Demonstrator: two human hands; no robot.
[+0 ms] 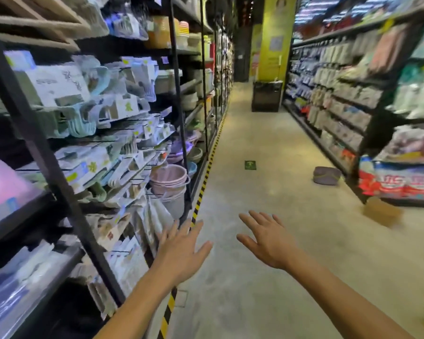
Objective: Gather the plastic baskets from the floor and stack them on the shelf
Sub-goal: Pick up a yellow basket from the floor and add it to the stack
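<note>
A grey-purple plastic basket (326, 175) lies on the concrete floor ahead, close to the right-hand shelving. On the lower left shelf (181, 133) stands a stack of pink and grey baskets (170, 180), with more purple and blue tubs behind it. My left hand (184, 248) is stretched forward near the shelf's base, fingers spread, holding nothing. My right hand (264, 238) reaches out over the aisle floor, also open and empty. Both hands are well short of the basket on the floor.
I stand in a store aisle with packed shelving on both sides. Yellow-black tape (201, 189) runs along the left shelf's foot. A brown cardboard box (382, 212) sits at the right, a dark bin (266, 96) and yellow pillar (275, 37) far ahead.
</note>
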